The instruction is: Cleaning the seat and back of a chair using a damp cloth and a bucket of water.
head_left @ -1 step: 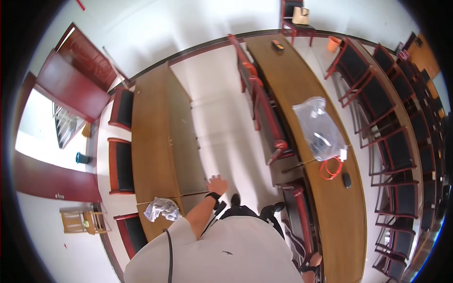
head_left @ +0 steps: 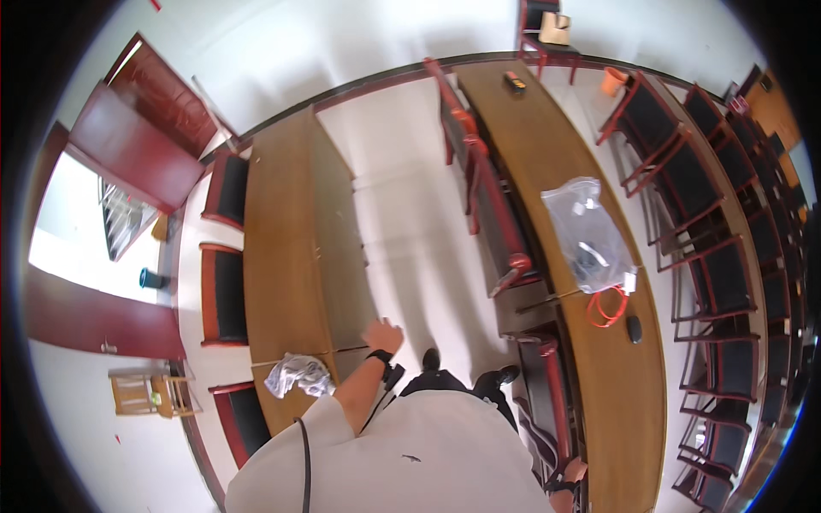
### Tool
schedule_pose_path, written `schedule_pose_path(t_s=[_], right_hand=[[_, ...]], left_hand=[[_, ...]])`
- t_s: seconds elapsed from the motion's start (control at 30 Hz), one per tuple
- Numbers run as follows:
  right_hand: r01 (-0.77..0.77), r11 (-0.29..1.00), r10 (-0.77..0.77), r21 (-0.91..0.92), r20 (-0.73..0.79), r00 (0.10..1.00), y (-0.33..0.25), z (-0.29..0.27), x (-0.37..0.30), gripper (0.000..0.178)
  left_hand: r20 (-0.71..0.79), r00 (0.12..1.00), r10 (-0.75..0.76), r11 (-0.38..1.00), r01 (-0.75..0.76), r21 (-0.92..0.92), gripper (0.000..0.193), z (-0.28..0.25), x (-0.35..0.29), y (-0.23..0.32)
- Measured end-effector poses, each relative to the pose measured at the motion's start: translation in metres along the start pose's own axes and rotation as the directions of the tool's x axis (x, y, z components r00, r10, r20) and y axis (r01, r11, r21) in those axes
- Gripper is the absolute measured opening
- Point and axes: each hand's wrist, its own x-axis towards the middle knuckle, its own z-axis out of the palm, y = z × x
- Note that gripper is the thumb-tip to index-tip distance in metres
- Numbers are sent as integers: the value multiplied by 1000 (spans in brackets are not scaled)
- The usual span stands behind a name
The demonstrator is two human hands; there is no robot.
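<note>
My left hand point(head_left: 383, 336) hangs over the walkway beside the grey front panel of the left-hand table point(head_left: 282, 239). Nothing is in it; its fingers are partly bent and somewhat apart. On the table's near part, close to that forearm, lies a crumpled whitish bundle point(head_left: 299, 374). My right hand point(head_left: 575, 469) is low at the left edge of the right-hand table point(head_left: 620, 402), close by the back of a dark red chair point(head_left: 554, 385). Its fingers look bent, but whether they grip the chair or the table edge cannot be made out. Both wrists wear black bands.
On the right-hand table are a clear plastic bag point(head_left: 590, 231), a red cable point(head_left: 607, 308), a black mouse point(head_left: 634, 329) and a small black-and-yellow object point(head_left: 515, 82). Red-framed chairs point(head_left: 717, 278) line the right side. A pale floor walkway point(head_left: 410, 205) runs between the tables.
My left hand has shifted slightly left and its fingers are less spread. The room has slid a little to the right in view. My right hand stays by the chair and table edge.
</note>
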Motion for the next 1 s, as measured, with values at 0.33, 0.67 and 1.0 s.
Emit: schedule_pose_path(t_s=[0.33, 0.67, 1.0], right_hand=[[6, 874, -47, -486, -73, 996, -168, -46, -78, 42], [608, 786, -594, -113, -412, 691, -385, -44, -108, 50], [831, 527, -745, 177, -374, 552, -543, -36, -104, 42]], left_hand=[[308, 520, -796, 415, 841, -348, 110, -10, -102, -287], [104, 497, -861, 408, 798, -443, 76, 9, -67, -174], [121, 565, -816, 484, 783, -391, 48, -43, 38, -153]])
